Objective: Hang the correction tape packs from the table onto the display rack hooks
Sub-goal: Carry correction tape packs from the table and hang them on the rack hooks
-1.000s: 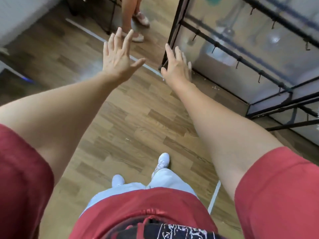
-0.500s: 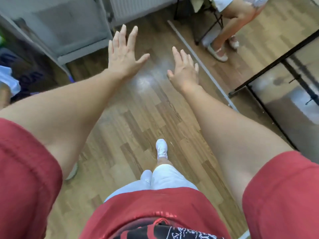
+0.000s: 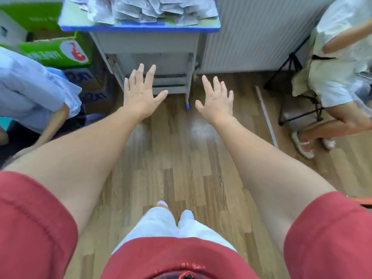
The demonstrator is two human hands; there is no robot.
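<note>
A heap of pale grey correction tape packs [image 3: 149,9] lies on a small table [image 3: 138,29] with a blue front edge, at the top of the view. Both my arms are stretched forward over the wooden floor. My left hand [image 3: 141,93] is open with fingers spread, palm down, in front of the table's lower frame. My right hand [image 3: 216,99] is open too, empty, just right of the table's leg. Neither hand touches the packs. The display rack is out of view.
Green cardboard boxes [image 3: 54,51] stand left of the table. A person in light blue [image 3: 34,91] crouches at the left. Another person in white [image 3: 340,63] sits on a folding stool [image 3: 298,109] at the right. A white ribbed wall panel [image 3: 255,33] is behind.
My view has swung left, away from the black display rack and onto the table with the packs. Both hands stay open and empty, held out in front.
</note>
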